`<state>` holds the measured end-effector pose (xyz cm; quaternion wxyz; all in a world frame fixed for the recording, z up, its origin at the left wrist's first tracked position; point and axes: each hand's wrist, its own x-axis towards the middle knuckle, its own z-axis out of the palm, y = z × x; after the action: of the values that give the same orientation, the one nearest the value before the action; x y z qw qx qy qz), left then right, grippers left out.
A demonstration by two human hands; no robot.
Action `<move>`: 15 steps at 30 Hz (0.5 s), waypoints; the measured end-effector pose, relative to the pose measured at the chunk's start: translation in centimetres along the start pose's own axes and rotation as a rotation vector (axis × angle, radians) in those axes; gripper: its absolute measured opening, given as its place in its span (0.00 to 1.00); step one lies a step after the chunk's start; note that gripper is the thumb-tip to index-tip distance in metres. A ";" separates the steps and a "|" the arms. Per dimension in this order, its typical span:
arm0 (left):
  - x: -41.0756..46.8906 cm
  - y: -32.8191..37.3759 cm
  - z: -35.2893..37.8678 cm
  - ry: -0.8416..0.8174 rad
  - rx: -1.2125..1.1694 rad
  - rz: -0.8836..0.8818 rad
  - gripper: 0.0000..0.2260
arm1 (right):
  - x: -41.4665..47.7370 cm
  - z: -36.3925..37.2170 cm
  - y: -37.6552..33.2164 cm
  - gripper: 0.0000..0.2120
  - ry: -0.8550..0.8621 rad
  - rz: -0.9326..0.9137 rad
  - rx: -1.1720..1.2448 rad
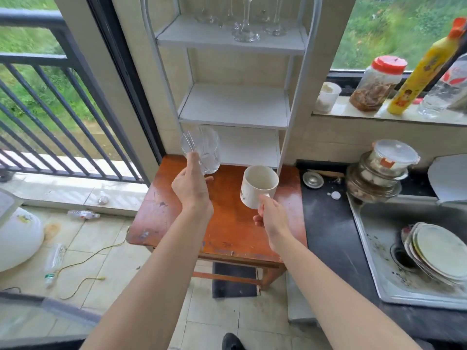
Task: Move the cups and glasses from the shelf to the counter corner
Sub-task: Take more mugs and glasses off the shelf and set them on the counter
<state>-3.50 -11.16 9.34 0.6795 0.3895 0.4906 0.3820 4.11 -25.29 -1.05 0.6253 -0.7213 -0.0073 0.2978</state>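
Above the orange-brown wooden table (227, 223), both hands are holding drinkware in the air in front of the white shelf unit (233, 104). The left hand (190, 185) is gripping a clear ribbed glass tumbler (202, 149), thumb running up its near side and the other fingers wrapped behind it; the tumbler is leaning, its mouth tipped toward the camera and to the left. The right hand (271, 218) is pinching the handle of a white ceramic mug (257, 185), fingers curled closed around it — the mug is tilting so its open mouth is facing up and toward the shelf, and its inside is looking empty. Neither piece is touching the table or a shelf board.

The middle and lower boards of the unit are sitting bare, while on the top board several stemmed wine glasses (246, 26) are standing upright, bunched together. To the right, a black counter (328, 223) is adjoining the table, with a steel sink (379, 274) holding a lean of stacked plates (437, 253). On the windowsill above are standing a red-lidded jar (376, 82), a yellow bottle (419, 69) and a small white cup (327, 96).
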 end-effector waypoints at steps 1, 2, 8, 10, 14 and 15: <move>-0.6 -0.6 -0.5 0.000 0.025 0.010 0.17 | -0.4 -0.5 0.3 0.09 0.009 0.005 0.007; -1.4 -1.2 -1.1 -0.003 0.061 0.021 0.17 | -1.0 -1.1 0.6 0.11 0.021 0.004 0.019; -8.6 -5.1 -1.4 -0.084 0.203 0.086 0.13 | -5.9 -8.4 1.0 0.18 0.106 -0.055 0.130; -12.5 -6.8 -0.2 -0.154 0.231 0.104 0.14 | -8.6 -12.6 1.1 0.18 0.167 -0.101 0.176; -23.0 -10.3 3.1 -0.337 0.291 0.163 0.13 | -15.9 -22.8 1.9 0.22 0.360 -0.196 0.224; -26.2 -11.3 4.1 -0.380 0.307 0.163 0.14 | -18.2 -25.8 2.2 0.23 0.417 -0.207 0.233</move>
<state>-3.97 -39.98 9.63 0.6592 0.5912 0.3734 0.2766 -0.35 -55.93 5.62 0.7193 -0.6856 0.0821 0.0760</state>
